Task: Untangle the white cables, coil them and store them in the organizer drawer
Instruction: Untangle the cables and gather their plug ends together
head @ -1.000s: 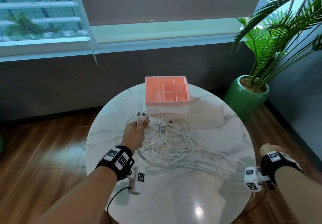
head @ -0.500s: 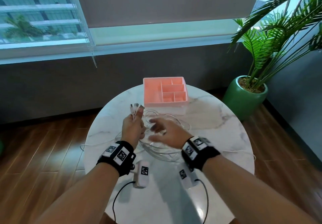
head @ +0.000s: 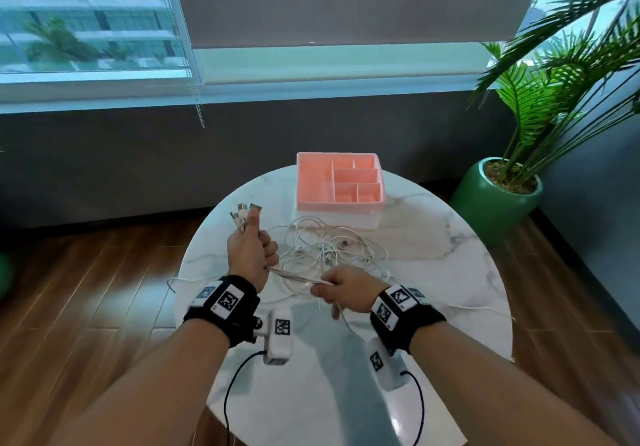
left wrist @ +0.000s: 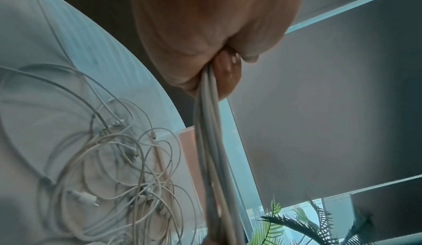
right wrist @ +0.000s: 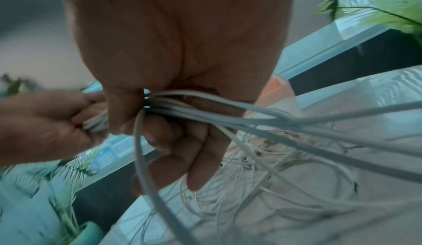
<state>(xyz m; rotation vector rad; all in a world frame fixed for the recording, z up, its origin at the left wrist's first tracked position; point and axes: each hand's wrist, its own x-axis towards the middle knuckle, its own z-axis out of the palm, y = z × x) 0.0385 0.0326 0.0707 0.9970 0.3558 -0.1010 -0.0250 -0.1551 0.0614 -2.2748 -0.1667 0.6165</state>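
Several white cables (head: pixel 332 251) lie tangled on the round marble table (head: pixel 433 272), in front of the pink organizer (head: pixel 339 182). My left hand (head: pixel 251 251) is raised and grips a bundle of the cables, their USB plugs (head: pixel 244 211) sticking up above the fist. The bundle (head: pixel 294 276) runs taut from that fist to my right hand (head: pixel 341 291), which grips the same strands a short way along. In the left wrist view the cables (left wrist: pixel 210 140) hang from the closed fist. In the right wrist view the strands (right wrist: pixel 205 110) fan out past my curled fingers (right wrist: pixel 173 140).
The organizer's white drawer base (head: pixel 343 220) sits under the pink tray. A potted palm in a green pot (head: pixel 498 196) stands right of the table. One cable (head: pixel 478 308) trails to the table's right edge, another (head: pixel 180 281) off the left. Wood floor surrounds the table.
My right hand came in from the table's right edge, reached across and took hold of the bundle beside my left hand. My left hand rose with the plug ends.
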